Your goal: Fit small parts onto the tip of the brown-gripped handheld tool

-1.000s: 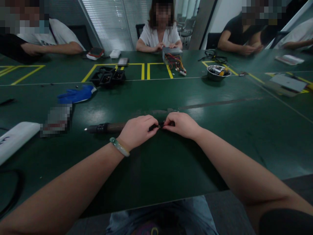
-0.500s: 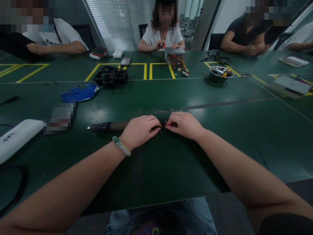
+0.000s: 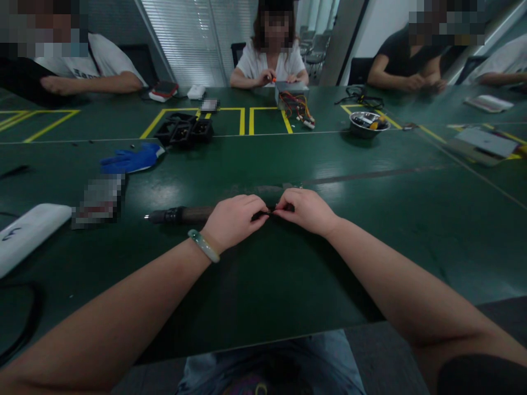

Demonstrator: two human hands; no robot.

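Observation:
My left hand (image 3: 237, 219), with a pale green bangle (image 3: 204, 246) on its wrist, pinches thumb and fingertips together. My right hand (image 3: 307, 211) does likewise, and the two sets of fingertips almost meet. Between them is a small dark piece (image 3: 270, 213), mostly covered by the fingers and too small to name. Behind my left hand lies a long dark cylindrical tool (image 3: 175, 215) with a metal tip pointing left, shaped like an electric screwdriver. My hands hide its right part.
On the green table (image 3: 263, 296), a blue glove (image 3: 134, 158) and a white case-like block (image 3: 33, 236) are at left. Farther back are black plastic frames (image 3: 185, 130), a metal bowl (image 3: 369, 125) of parts, and a wired metal box (image 3: 291, 94) handled by a person opposite.
The view has shifted slightly. My right hand's fingertips have come a little closer to my left hand's. Both hands keep their pinch.

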